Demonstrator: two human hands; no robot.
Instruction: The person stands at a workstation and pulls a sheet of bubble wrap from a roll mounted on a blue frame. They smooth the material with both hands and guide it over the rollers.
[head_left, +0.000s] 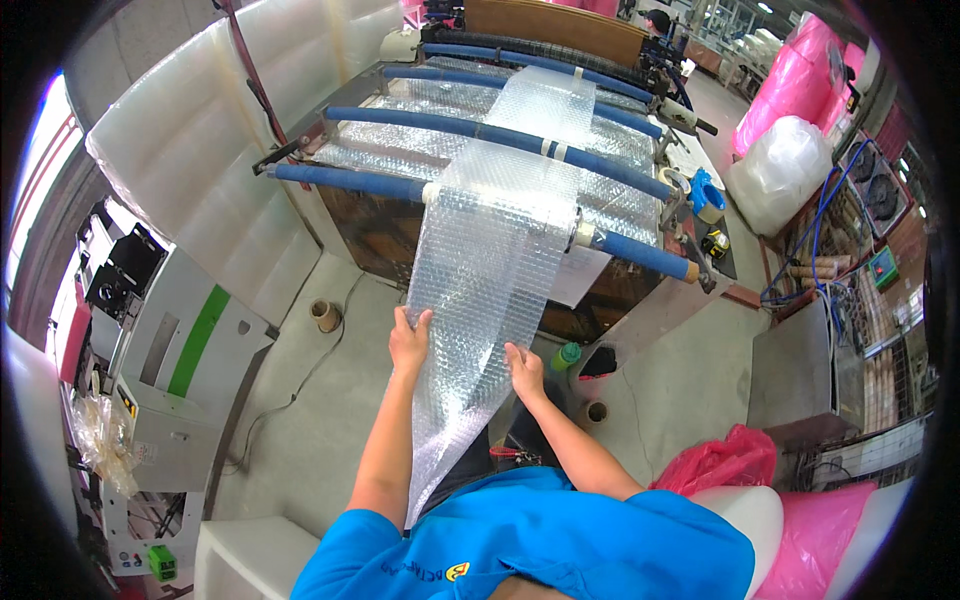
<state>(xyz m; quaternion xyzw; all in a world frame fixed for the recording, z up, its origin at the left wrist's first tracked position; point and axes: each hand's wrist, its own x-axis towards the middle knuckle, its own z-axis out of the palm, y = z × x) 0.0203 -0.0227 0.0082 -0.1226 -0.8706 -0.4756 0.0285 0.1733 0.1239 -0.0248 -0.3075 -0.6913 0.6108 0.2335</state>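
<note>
A long strip of clear bubble wrap [490, 240] runs from the machine over its blue rollers and hangs down toward my body. My left hand [408, 340] grips the strip's left edge, thumb on top. On the right edge, my right hand [524, 370] pinches the film with its thumb over it. Between my hands the film lies slanted and slightly creased, and its lower end narrows toward my waist. The nearest blue roller [350, 183] carries the strip between two pale collars.
Tape rolls [709, 203] and a tape measure [715, 243] lie at the machine's right side. A green bottle [566, 357] and cardboard cores [325, 315] stand on the floor. A grey-white machine [190, 350] is at left. Pink rolls [795, 85] stand at the back right.
</note>
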